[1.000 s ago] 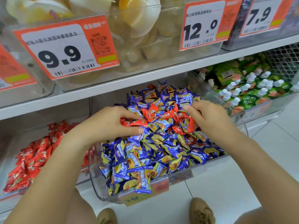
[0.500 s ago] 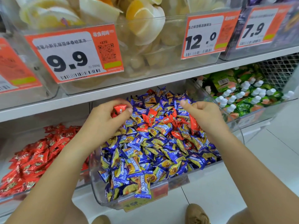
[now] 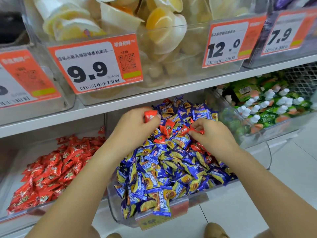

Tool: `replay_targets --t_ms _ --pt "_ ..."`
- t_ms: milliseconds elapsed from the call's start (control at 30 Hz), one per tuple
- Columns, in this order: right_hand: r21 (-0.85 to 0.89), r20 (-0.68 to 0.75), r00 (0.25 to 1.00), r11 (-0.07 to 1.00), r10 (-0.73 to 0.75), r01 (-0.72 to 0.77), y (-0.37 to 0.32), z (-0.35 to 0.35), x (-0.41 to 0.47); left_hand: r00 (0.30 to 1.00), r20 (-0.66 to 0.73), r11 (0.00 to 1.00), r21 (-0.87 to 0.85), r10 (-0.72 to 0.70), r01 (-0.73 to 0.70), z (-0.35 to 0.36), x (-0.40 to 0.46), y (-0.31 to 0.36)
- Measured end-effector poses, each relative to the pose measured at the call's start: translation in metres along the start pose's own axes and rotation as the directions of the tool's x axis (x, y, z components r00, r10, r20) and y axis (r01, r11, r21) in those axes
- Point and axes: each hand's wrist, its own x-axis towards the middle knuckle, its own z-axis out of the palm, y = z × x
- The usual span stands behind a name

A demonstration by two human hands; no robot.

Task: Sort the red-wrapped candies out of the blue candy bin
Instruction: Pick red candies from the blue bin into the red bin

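Your left hand (image 3: 133,127) pinches a red candy (image 3: 149,116) above the blue candy bin (image 3: 120,215); your right hand (image 3: 210,134) pinches another red-wrapped candy (image 3: 197,130) on the pile.

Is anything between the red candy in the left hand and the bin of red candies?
Nothing visible blocks it. The left hand holds a red candy above the blue candy bin; only that bin's clear side wall separates it from the open-topped red candy bin alongside.

You're in a snack shop: orange price tags (image 3: 96,66) (9.9, 12.0, 7.9) front clear bins (image 3: 180,78) on white shelves (image 3: 120,102).
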Motion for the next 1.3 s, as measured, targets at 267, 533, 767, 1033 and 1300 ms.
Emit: replay_targets --t_ms 267,533,767,1033,1300 --pt "-0.099 -0.108 0.994 0.995 -0.02 0.01 0.016 -0.021 -0.002 0.898 0.439 0.796 0.551 -0.021 -0.251 0.023 0.019 0.012" --pt "-0.08 0.146 0.977 0.983 -0.155 0.168 0.007 -0.005 0.007 0.892 0.451 0.82 0.499 0.031 -0.28 0.038 0.024 0.004" --pt "-0.012 0.103 0.985 0.99 -0.137 0.138 -0.008 -0.002 0.008 0.942 0.32 0.942 0.272 0.102 -0.194 0.027 0.027 -0.003" --pt "0.229 0.159 0.987 0.973 0.005 -0.042 0.005 -0.017 0.0 0.966 0.253 0.984 -0.157 -0.046 0.087 0.022 0.027 -0.009" --pt "0.304 0.203 0.979 0.948 0.032 -0.094 0.022 -0.031 -0.003 0.96 0.277 0.964 0.238 0.047 -0.116 0.025 0.02 -0.007"
